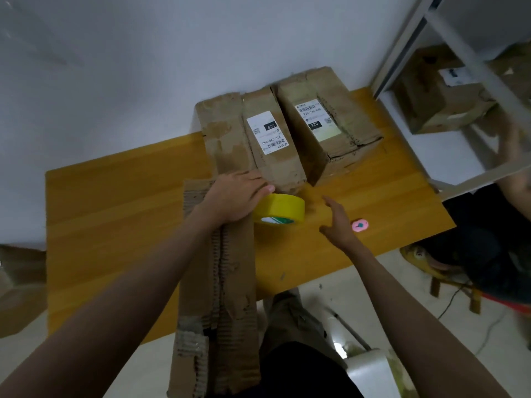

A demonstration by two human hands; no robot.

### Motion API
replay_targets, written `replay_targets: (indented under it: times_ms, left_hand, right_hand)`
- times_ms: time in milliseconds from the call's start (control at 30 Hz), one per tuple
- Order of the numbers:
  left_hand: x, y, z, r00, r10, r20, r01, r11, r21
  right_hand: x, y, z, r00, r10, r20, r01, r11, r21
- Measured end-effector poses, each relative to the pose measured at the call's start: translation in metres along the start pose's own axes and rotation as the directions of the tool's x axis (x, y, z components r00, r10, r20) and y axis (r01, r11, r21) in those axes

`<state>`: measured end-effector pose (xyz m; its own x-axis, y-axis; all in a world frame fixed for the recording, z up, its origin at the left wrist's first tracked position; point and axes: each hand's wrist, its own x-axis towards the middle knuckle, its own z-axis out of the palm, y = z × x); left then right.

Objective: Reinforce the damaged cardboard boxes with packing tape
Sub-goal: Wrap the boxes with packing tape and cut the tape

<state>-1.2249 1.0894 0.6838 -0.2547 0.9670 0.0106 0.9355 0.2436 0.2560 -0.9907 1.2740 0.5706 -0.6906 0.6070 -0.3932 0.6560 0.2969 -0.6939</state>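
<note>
A long, torn cardboard box [227, 297] lies on the yellow table [115, 211] and sticks out over its near edge. My left hand [238, 196] rests flat on its far end, fingers straight. A roll of yellow packing tape [283, 209] lies flat just right of that hand, touching the box. My right hand [340, 222] hovers open above the table, right of the tape and apart from it. A small pink cutter [360, 225] lies just right of my right hand. Two labelled cardboard boxes, one [250, 139] beside the other [330, 124], stand at the table's far side.
A white metal shelf [465, 67] at the right holds another worn box [442, 104]. A person sits at the right edge on a wooden stool [454, 285]. More cardboard [17, 282] lies on the floor at the left. A wall is behind the table.
</note>
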Motion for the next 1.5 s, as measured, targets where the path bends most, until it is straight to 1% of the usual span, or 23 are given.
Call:
replay_targets:
  times_ms: [33,67,100,167,233,267,300,433,500,600,667,733,767,833,900,933,1000,1067,1133,1200,1233,1300,1500]
  left_hand:
    - [0.0,0.0,0.0,1.0,-0.005,-0.001,0.005,1.0,-0.004]
    - [0.0,-0.001,0.0,1.0,-0.008,-0.005,0.008,1.0,-0.014]
    - [-0.001,-0.002,0.0,1.0,-0.01,-0.009,0.01,1.0,-0.027]
    - [0.0,-0.003,0.0,1.0,-0.012,-0.021,0.011,0.999,-0.039]
    - [0.002,-0.005,0.001,1.0,-0.011,-0.024,0.01,1.0,-0.025]
    - [0.003,-0.007,0.001,1.0,-0.011,-0.022,0.011,1.0,-0.016]
    - [0.004,-0.007,0.001,1.0,-0.014,-0.019,0.014,1.0,-0.009]
    - [0.007,-0.009,0.004,0.999,-0.038,0.008,0.038,0.999,0.002]
    - [0.008,-0.011,0.005,0.999,-0.043,0.016,0.043,0.999,0.0]
    - [0.008,-0.008,0.0,0.999,-0.041,0.026,0.041,0.999,-0.026]
    - [0.01,-0.006,-0.003,0.996,-0.033,0.08,0.037,0.998,-0.041]
    - [0.016,-0.01,-0.004,0.977,-0.053,0.208,0.062,0.997,-0.04]
    - [0.021,-0.013,-0.006,0.956,-0.07,0.284,0.086,0.995,-0.043]
    - [0.03,-0.017,-0.007,0.911,-0.062,0.408,0.114,0.988,-0.106]
    - [0.04,-0.018,-0.011,0.85,-0.025,0.526,0.161,0.964,-0.214]
    - [0.045,-0.018,-0.012,0.816,-0.004,0.578,0.186,0.949,-0.255]
    - [0.055,-0.018,-0.016,0.75,0.036,0.661,0.211,0.933,-0.29]
    - [0.061,-0.019,-0.018,0.705,0.071,0.706,0.198,0.936,-0.292]
    - [0.064,-0.021,-0.019,0.675,0.092,0.733,0.191,0.937,-0.293]
    - [0.064,-0.02,-0.02,0.655,0.099,0.749,0.181,0.942,-0.283]
    - [0.064,-0.019,-0.021,0.66,0.099,0.745,0.174,0.944,-0.279]
    - [0.063,-0.017,-0.023,0.664,0.105,0.74,0.166,0.945,-0.283]
    - [0.062,-0.015,-0.024,0.681,0.064,0.729,0.196,0.944,-0.265]
  right_hand:
    - [0.005,0.015,-0.005,0.988,0.112,-0.108,-0.119,0.991,-0.057]
    - [0.01,0.028,-0.009,0.96,0.22,-0.173,-0.239,0.966,-0.1]
    - [0.016,0.042,-0.012,0.933,0.302,-0.193,-0.331,0.934,-0.138]
    - [0.027,0.065,-0.016,0.899,0.417,-0.134,-0.437,0.87,-0.23]
    - [0.034,0.083,-0.013,0.883,0.466,-0.048,-0.455,0.827,-0.332]
    - [0.032,0.086,-0.009,0.881,0.473,-0.036,-0.452,0.814,-0.364]
    - [0.029,0.088,-0.003,0.885,0.462,-0.06,-0.45,0.815,-0.365]
    - [0.013,0.081,0.014,0.892,0.379,-0.246,-0.441,0.847,-0.297]
    - [0.015,0.079,0.018,0.889,0.386,-0.247,-0.443,0.861,-0.249]
    - [0.018,0.077,0.023,0.857,0.476,-0.199,-0.51,0.84,-0.185]
    - [0.014,0.073,0.028,0.834,0.521,-0.18,-0.546,0.828,-0.131]
    - [0.01,0.057,0.032,0.85,0.492,-0.19,-0.498,0.867,0.017]
    - [0.006,0.042,0.032,0.868,0.438,-0.236,-0.423,0.899,0.112]
    - [-0.006,0.005,0.028,0.886,0.292,-0.359,-0.212,0.946,0.247]
    - [-0.026,-0.038,0.018,0.883,0.161,-0.44,-0.01,0.945,0.327]
    - [-0.036,-0.057,0.013,0.892,0.128,-0.433,0.055,0.921,0.385]
    - [-0.059,-0.09,0.005,0.939,0.059,-0.339,0.118,0.87,0.478]
    - [-0.077,-0.113,0.0,0.97,-0.045,-0.238,0.155,0.869,0.471]
    - [-0.088,-0.13,0.003,0.977,-0.124,-0.171,0.182,0.906,0.382]
    - [-0.092,-0.141,0.011,0.984,-0.149,-0.098,0.173,0.933,0.316]
    - [-0.092,-0.146,0.015,0.986,-0.151,-0.071,0.165,0.942,0.291]
    - [-0.091,-0.155,0.022,0.989,-0.141,-0.053,0.15,0.958,0.243]
    - [-0.081,-0.173,0.032,0.988,-0.124,-0.096,0.138,0.979,0.153]
